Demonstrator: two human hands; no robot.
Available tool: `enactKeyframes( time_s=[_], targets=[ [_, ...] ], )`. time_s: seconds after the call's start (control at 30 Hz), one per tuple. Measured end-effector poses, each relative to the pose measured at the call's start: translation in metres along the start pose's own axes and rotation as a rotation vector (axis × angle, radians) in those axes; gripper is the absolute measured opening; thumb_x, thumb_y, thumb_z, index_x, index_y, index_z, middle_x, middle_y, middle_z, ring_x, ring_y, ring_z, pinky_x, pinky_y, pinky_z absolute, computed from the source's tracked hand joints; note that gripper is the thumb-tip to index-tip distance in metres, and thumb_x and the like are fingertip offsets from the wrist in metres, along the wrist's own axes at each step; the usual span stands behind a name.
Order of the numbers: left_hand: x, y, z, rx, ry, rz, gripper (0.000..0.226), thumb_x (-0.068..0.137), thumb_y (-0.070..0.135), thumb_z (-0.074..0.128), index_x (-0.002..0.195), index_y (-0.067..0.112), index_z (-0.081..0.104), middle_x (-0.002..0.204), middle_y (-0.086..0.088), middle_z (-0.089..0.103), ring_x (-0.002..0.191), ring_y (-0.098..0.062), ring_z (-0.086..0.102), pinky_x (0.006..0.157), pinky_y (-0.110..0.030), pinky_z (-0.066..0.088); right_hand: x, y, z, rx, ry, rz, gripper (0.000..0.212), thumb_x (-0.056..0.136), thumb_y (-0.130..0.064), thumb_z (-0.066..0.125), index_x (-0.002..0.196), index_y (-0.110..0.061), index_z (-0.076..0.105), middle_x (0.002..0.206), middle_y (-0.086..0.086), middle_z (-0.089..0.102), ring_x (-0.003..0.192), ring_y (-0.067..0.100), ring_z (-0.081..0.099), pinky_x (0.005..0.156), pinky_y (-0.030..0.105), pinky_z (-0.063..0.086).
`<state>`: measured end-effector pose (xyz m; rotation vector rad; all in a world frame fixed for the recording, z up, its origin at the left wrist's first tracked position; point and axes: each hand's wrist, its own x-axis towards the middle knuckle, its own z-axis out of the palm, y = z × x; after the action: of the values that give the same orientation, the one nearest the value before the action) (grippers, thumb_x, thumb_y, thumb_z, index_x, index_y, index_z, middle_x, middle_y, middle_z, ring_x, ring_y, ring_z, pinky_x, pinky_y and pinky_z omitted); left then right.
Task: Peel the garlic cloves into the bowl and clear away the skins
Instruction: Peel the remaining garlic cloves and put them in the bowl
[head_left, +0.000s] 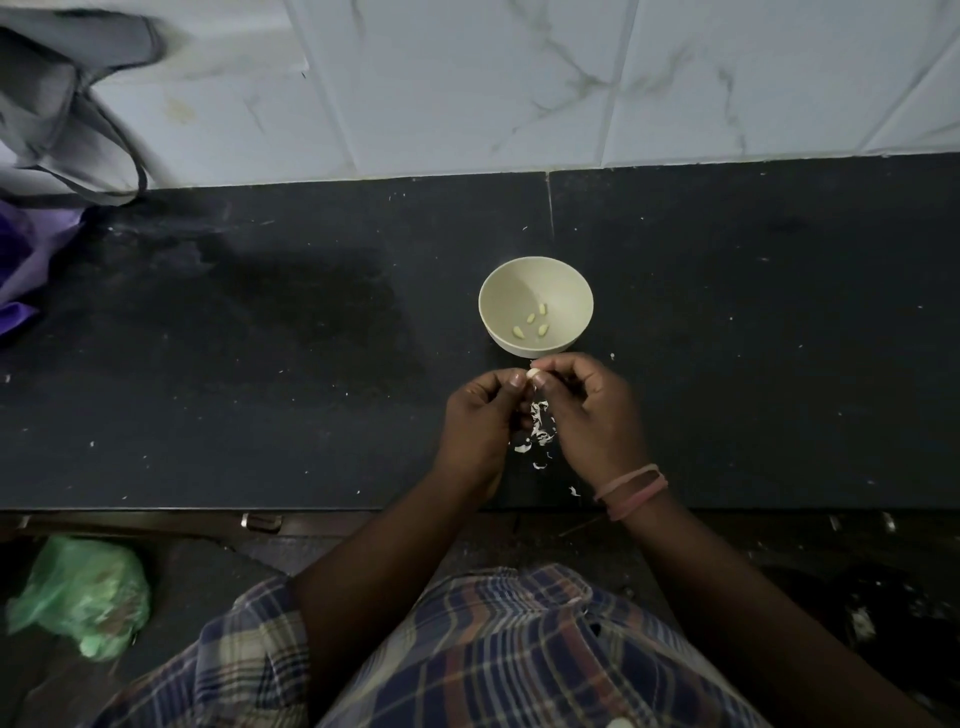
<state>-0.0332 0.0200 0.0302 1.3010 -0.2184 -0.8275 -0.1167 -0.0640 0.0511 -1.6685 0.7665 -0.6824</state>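
A pale bowl (535, 280) stands on the black counter (260, 364), holding several peeled garlic cloves (531, 324). Just in front of the bowl, my left hand (480, 421) and my right hand (589, 410) meet at the fingertips, both pinching one small whitish garlic clove (533, 373). Under and between my hands lies a small heap of white garlic skins (537, 434) on the counter, with a few loose flakes nearer the front edge. Pink bands circle my right wrist.
A grey bag (62, 104) and purple cloth (31, 260) sit at the far left against the tiled wall (519, 88). A green plastic bag (83, 592) lies below the counter's front edge. Small white flecks dot the counter.
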Motion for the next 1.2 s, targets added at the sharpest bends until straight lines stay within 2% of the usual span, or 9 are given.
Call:
enactKeyframes(
  time_s=[0.17,0.27,0.43,0.57,0.67,0.9,0.97,1.07,1.2],
  targets=[
    [-0.0013,0.0005,0.0008,-0.017,-0.017,0.026,0.017,0.102,0.004,0.052,0.096,0.002,0.068,0.066,0.0,0.066,0.056,-0.006,0.056,0.057,-0.021,0.048,-0.0006,-0.0051,0.0008,0.066,0.023,0.01,0.008,0.092,-0.003,0.064,0.097,-0.006,0.07,0.09,-0.001,0.073,0.082,-0.002,0.067,0.074,0.011,0.05],
    [-0.0004,0.001,-0.0002,-0.007,-0.019,0.07,0.013,0.098,0.008,0.059,0.1,0.006,0.072,0.08,-0.008,0.071,0.069,-0.015,0.06,0.067,-0.029,0.051,-0.001,-0.006,0.0003,0.084,0.048,0.004,0.008,0.093,-0.004,0.064,0.096,-0.006,0.072,0.09,-0.004,0.074,0.083,-0.002,0.068,0.074,0.011,0.049],
    [-0.002,0.0024,0.0006,-0.041,0.004,0.102,0.012,0.095,0.005,0.064,0.103,0.005,0.074,0.093,-0.013,0.074,0.08,-0.018,0.064,0.068,-0.028,0.052,-0.0026,-0.0072,0.0009,0.069,0.096,-0.024,0.01,0.092,-0.002,0.065,0.095,-0.005,0.074,0.088,-0.006,0.073,0.083,-0.004,0.068,0.074,0.01,0.049],
    [-0.0041,0.0009,0.001,-0.086,0.027,0.112,0.013,0.091,0.004,0.069,0.104,0.003,0.074,0.101,-0.02,0.075,0.09,-0.027,0.069,0.081,-0.038,0.057,-0.0021,-0.002,0.0004,-0.006,0.11,-0.037,0.008,0.09,-0.009,0.069,0.093,-0.009,0.076,0.088,-0.001,0.075,0.083,0.006,0.07,0.074,0.022,0.055],
    [-0.0043,0.0009,0.0003,-0.095,0.018,0.125,0.017,0.091,0.004,0.069,0.108,-0.002,0.072,0.105,-0.024,0.074,0.096,-0.032,0.069,0.09,-0.046,0.057,-0.0018,0.0002,-0.0017,-0.145,0.117,-0.139,0.008,0.088,-0.013,0.069,0.091,-0.012,0.076,0.085,-0.001,0.072,0.079,0.009,0.068,0.073,0.03,0.056],
    [-0.0055,0.0028,0.0043,-0.16,-0.024,0.108,0.015,0.095,0.002,0.063,0.108,-0.006,0.065,0.1,-0.017,0.073,0.094,-0.027,0.069,0.088,-0.041,0.056,0.0005,-0.0038,-0.006,-0.264,0.108,-0.241,0.007,0.087,-0.017,0.069,0.087,-0.012,0.073,0.081,-0.001,0.07,0.073,0.011,0.066,0.066,0.039,0.055],
    [-0.005,0.0024,0.0037,-0.169,-0.033,0.113,0.013,0.095,0.002,0.063,0.106,-0.003,0.065,0.1,-0.018,0.071,0.095,-0.03,0.067,0.09,-0.044,0.055,0.0006,-0.004,-0.0066,-0.265,0.123,-0.251,0.006,0.086,-0.017,0.07,0.087,-0.012,0.073,0.081,-0.002,0.07,0.073,0.01,0.066,0.066,0.037,0.055],
    [-0.0041,0.0022,0.002,-0.135,-0.042,0.131,0.01,0.095,0.002,0.063,0.104,-0.001,0.067,0.102,-0.023,0.07,0.097,-0.034,0.065,0.092,-0.049,0.052,-0.0012,-0.0052,-0.0071,-0.266,0.132,-0.279,0.006,0.085,-0.011,0.072,0.091,-0.01,0.073,0.086,-0.001,0.069,0.077,0.006,0.064,0.07,0.028,0.055],
    [-0.0037,0.0055,0.0001,-0.118,-0.039,0.13,0.014,0.094,-0.001,0.064,0.106,-0.006,0.067,0.102,-0.026,0.07,0.095,-0.034,0.067,0.091,-0.045,0.054,-0.0014,-0.0046,-0.0064,-0.27,0.134,-0.295,0.008,0.084,-0.008,0.072,0.092,-0.009,0.073,0.086,0.0,0.069,0.077,0.007,0.064,0.069,0.025,0.054]
  ],
)
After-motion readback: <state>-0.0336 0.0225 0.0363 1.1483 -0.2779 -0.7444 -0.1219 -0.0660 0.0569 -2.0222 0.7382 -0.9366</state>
